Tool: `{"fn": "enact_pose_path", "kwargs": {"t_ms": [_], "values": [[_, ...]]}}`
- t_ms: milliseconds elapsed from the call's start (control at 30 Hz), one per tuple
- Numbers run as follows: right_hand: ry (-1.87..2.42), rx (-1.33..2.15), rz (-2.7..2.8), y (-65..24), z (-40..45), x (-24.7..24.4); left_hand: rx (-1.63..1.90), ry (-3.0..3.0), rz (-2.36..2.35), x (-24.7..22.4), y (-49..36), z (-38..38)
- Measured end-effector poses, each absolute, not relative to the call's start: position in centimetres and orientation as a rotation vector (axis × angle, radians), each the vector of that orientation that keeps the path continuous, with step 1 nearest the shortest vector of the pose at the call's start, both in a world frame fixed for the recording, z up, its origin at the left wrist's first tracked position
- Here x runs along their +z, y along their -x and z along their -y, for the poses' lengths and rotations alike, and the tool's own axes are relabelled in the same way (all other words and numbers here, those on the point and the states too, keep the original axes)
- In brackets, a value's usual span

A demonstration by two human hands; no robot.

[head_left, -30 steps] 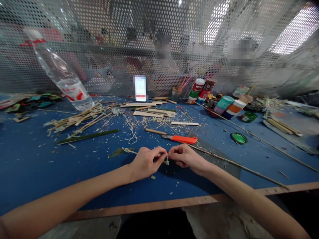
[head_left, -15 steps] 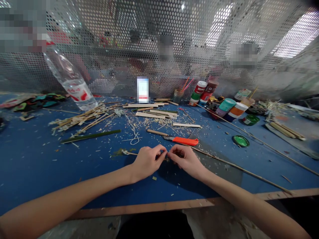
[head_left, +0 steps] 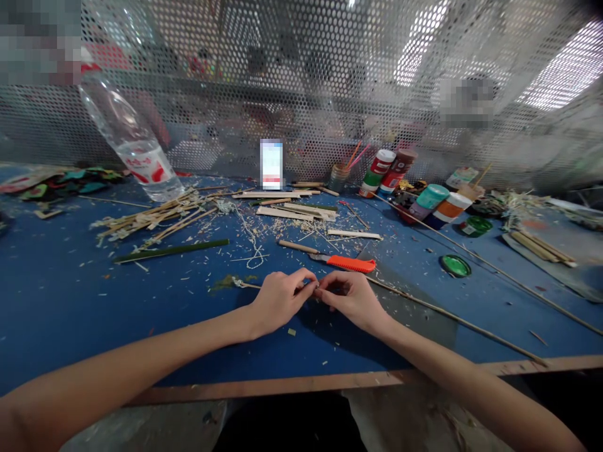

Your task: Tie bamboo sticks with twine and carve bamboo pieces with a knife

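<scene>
Left hand and right hand meet tip to tip

At nine o'clock from the meeting fingertips, the thin stick pokes out, pale and ragged at its far end; the rest is hidden behind the left hand, and I can't tell whether that hand grips it. On each hand, thumb and forefinger are pressed together, pinching something too small for me to make out.

A slip looks the likeliest trouble: the hold seems to be by fingertips alone, so an uneven pull could lose whatever sits between them. The blade of the utility knife is bared just ahead, at twelve, and a careless reach forward could catch it.

Counting outward over the blue table: one knife, handle at two; one short round stick at eleven; one green strip between nine and ten; two long rods, either side of three; one bundle of sticks at ten, too tangled to number; one water bottle beyond it; one lit screen just past eleven; one jar at twelve; four paint bottles between one and two.
</scene>
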State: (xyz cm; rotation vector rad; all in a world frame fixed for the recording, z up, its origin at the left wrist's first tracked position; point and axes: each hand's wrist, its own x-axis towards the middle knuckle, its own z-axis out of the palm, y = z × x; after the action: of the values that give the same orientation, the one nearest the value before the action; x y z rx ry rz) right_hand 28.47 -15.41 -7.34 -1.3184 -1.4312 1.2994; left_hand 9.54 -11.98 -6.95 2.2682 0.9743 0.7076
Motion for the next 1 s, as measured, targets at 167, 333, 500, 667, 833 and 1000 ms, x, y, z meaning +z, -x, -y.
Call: {"fn": "enact_pose_path", "kwargs": {"t_ms": [167, 333, 500, 667, 833, 1000], "values": [[1.306, 1.288, 1.391, -28.33, 15.41, -7.43, 0.68, -2.212, -0.953, -6.3, -9.48, 12.0], [1.257, 1.263, 1.345, -28.3, 15.49, -7.4, 0.668, -2.146, -0.939, -6.06, -9.48, 12.04], [1.258, 1.282, 1.351, -28.46, 15.31, -7.36, 0.671, -2.082, -0.929, -6.3, -9.52, 11.99], [1.213, 1.346, 1.348, -28.74, 15.0, -7.65, 0.672, -2.058, -0.916, -6.44, -9.5, 11.81], [1.214, 1.381, 1.375, -28.84, 14.82, -7.34, 0.645, -2.095, -0.949, -6.46, -9.58, 11.85], [1.22, 1.411, 1.381, -29.1, 14.68, -6.98, 0.623, -2.112, -0.942, -6.66, -9.62, 11.81]]}}
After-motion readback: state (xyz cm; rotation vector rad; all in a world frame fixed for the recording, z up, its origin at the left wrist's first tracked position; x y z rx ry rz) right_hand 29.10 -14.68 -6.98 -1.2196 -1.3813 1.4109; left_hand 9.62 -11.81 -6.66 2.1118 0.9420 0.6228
